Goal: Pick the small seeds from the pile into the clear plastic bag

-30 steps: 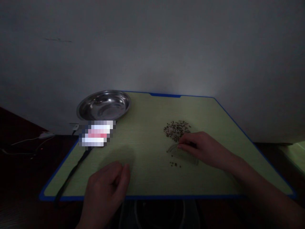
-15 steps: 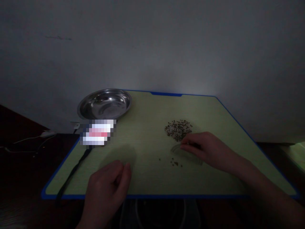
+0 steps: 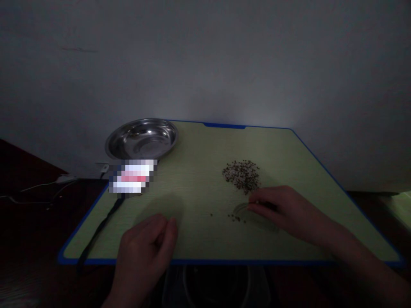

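Your table (image 3: 199, 162) lies under the seed pile (image 3: 242, 175), with a metal bowl (image 3: 147, 147) beyond it, leftward. Your left hand (image 3: 144, 246), nearer you and left of the pile, is curled, contents hidden. Just nearer than the pile, your right hand's (image 3: 285, 211) thumb and forefinger nearly meet over a clear dish (image 3: 239, 208); any pinch is unclear. Fingertip work seems underway, calling for light precision.

No text, label, number or sign can be read.

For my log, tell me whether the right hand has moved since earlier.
Yes: the right hand shifted rightward and closer to the blue near table edge.
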Tool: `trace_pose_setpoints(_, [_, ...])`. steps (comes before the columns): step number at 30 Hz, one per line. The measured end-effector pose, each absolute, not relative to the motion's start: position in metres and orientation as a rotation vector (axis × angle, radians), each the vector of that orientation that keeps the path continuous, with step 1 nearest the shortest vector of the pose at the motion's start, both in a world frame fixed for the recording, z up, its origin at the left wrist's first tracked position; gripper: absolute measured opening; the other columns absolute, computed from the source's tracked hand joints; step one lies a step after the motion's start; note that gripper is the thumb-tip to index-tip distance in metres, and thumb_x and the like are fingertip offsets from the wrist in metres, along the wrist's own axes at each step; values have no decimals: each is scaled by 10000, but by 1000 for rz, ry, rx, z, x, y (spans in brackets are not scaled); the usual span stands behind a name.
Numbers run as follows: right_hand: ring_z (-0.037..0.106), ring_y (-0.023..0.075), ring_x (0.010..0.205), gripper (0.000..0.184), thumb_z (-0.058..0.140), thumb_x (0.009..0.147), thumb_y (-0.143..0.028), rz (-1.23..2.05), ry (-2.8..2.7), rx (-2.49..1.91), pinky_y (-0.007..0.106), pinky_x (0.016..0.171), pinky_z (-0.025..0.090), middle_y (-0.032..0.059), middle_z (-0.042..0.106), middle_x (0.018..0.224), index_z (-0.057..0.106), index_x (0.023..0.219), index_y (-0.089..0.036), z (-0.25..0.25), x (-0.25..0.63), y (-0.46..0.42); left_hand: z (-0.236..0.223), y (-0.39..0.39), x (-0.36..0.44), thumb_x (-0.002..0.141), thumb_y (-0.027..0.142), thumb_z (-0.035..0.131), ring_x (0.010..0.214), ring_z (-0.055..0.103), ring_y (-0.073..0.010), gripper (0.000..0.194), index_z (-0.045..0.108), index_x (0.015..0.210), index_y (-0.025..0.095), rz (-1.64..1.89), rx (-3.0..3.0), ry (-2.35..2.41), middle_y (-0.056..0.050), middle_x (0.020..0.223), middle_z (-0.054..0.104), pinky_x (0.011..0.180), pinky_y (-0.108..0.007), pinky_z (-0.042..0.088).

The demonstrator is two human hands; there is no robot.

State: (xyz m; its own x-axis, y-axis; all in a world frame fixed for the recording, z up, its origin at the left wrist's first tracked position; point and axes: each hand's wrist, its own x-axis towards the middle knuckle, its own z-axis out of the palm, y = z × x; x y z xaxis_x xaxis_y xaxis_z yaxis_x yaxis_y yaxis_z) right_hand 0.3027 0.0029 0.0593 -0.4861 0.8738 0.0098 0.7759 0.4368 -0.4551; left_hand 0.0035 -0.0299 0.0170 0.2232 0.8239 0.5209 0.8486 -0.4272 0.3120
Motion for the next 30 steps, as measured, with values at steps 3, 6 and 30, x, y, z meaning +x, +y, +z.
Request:
trace_pose_setpoints(3, [580, 141, 610, 258, 517, 961, -351, 602, -2454, -1425, 263, 578, 381, 4, 658, 698, 673, 828, -194, 59, 302, 1, 17, -30, 4, 919, 214, 427, 375, 394, -55, 412, 321, 521, 201, -997, -2423, -1658, 73, 451, 335, 418, -211, 271])
trace_pose_setpoints(6, [587, 141, 625, 257, 513, 965, -353, 589, -2445, -1419, 262, 589, 386, 7, 663, 711, 674, 843, -195, 58, 304, -1, 17, -30, 5, 918, 211, 428, 380, 399, -55, 410, 315, 524, 202, -1000, -2420, -1656, 74, 454, 328, 421, -211, 275])
trace_pose_setpoints(30, [612, 146, 656, 259, 507, 964, -366, 662, -2411, -1414, 274, 609, 410, 8, 683, 740, 673, 847, -205, 52, 305, -6, 19, -30, 5, 907, 214, 435, 385, 394, -59, 408, 331, 513, 198, -1006, -2440, -1685, 71, 452, 343, 427, -214, 275])
